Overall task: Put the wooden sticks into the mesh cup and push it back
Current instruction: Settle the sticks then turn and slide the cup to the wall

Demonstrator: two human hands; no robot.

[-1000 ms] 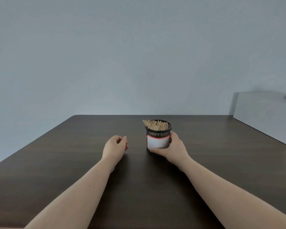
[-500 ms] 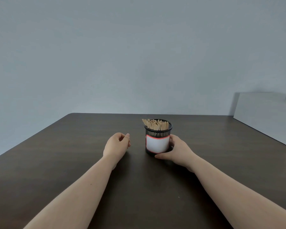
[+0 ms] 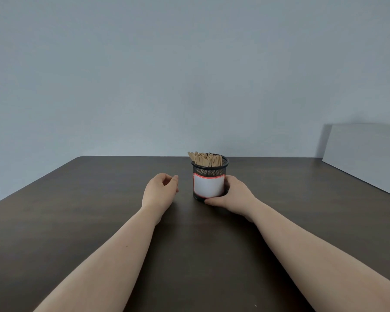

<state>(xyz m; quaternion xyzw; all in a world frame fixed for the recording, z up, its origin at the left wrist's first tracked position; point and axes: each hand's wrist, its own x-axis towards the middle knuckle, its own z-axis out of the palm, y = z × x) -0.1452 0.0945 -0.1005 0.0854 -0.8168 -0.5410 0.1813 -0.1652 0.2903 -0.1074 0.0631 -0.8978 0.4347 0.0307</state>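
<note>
Toward the far edge of the dark brown wooden bench [image 3: 77,221], a little right of its middle, a black wire-mesh cup with a white, red-bordered label [image 3: 209,179] stands upright, packed with pale flat wooden sticks [image 3: 205,159] whose tips rise above the rim. The right hand [image 3: 233,194] wraps the cup low on its right side, thumb along the base. The left hand [image 3: 160,191] rests just beside the cup, apart from it, loosely curled and holding nothing. With no loose sticks in view, the loading looks finished and the push back appears to be the step in hand. It is best done as a slow, level slide with pressure kept low at the base, since force near the rim could tip the cup and spill the sticks.
</note>
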